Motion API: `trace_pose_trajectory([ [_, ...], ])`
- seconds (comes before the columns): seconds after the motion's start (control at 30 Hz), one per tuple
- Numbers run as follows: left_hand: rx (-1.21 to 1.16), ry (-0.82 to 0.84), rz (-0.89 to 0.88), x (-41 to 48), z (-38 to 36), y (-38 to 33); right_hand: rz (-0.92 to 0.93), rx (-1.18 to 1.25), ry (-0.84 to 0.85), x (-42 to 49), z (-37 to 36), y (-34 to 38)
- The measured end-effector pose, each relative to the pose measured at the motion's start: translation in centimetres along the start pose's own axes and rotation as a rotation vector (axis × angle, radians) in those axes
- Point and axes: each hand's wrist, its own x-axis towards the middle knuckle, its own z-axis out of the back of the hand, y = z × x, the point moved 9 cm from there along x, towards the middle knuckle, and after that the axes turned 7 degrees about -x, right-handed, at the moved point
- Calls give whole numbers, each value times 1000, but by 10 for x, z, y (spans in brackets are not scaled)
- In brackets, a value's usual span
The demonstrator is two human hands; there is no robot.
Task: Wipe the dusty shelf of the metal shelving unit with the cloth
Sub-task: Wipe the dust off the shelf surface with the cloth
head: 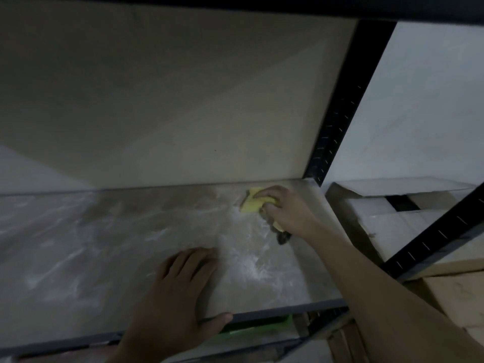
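The dusty grey shelf (104, 247) of the metal shelving unit fills the lower half of the view, smeared with white dust streaks. My right hand (285, 210) presses a yellow cloth (252, 204) onto the shelf near its back right corner, fingers curled over the cloth. A dark part of the cloth shows under my wrist. My left hand (180, 289) lies flat on the shelf near the front edge, fingers spread, thumb over the front rim.
A black slotted upright (337, 113) rises at the back right corner and another black post (434, 237) crosses at the right. Pale boxes (392, 210) sit beyond the right side. Something green (262, 327) lies under the front rim. A pale wall stands behind.
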Motion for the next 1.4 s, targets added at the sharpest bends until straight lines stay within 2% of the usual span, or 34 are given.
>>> trace_pose_trajectory([
  [0.03, -4, 0, -1, 0, 0, 0, -20, 24, -99, 0, 12, -4],
  [0.1, -18, -7, 1, -1, 1, 0, -103, -99, -356, -1, 41, -29],
  [0.17, -25, -11, 5, -1, 1, 0, -318, -217, -353, -4, 49, -65],
  [0.23, -21, -8, 7, 0, 0, 0, -459, -369, -212, -7, 36, -81],
  [0.27, -23, -5, 8, 0, 0, 0, -451, -423, -184, -9, 30, -75],
  [0.33, -26, 1, 4, 0, 0, -1, -322, -414, -208, -13, 16, -47],
  [0.43, -22, 11, 3, 0, 0, -2, -18, -246, -117, -22, -13, 6],
  [0.5, -33, 22, 11, -1, 0, -1, 83, -49, -17, -30, -17, 23],
  [0.53, -42, 29, 15, -1, 0, 0, 81, 8, -39, -31, -7, 21],
  [0.6, -51, 40, 29, -1, -1, 1, -25, -125, -223, -27, 26, -8],
  [0.67, -45, 55, 50, -1, -3, 2, -231, -306, -325, -29, 51, -52],
  [0.77, -49, 66, 57, -1, -3, 3, -456, -481, -217, -42, 46, -84],
  [0.87, -46, 74, 68, -1, -3, 3, -332, -483, -215, -51, 26, -53],
  [1.0, -61, 86, 79, -1, -5, 4, 13, -196, -104, -58, 1, 4],
  [1.03, -63, 88, 81, -1, -4, 5, 25, -62, -78, -61, 3, 10],
  [1.1, -58, 86, 74, -1, -4, 4, -102, 200, -77, -60, 15, 2],
  [1.13, -55, 82, 70, -1, -4, 4, -178, 225, -172, -55, 28, -11],
  [1.2, -53, 77, 65, -1, -5, 4, -312, 37, -385, -43, 56, -41],
  [1.23, -50, 77, 64, -1, -5, 4, -380, -65, -415, -34, 60, -55],
  [1.3, -35, 73, 59, -1, -4, 4, -508, -254, -327, -16, 52, -79],
  [1.4, -32, 40, 38, 1, 0, 0, -540, -412, -226, 2, 38, -84],
])
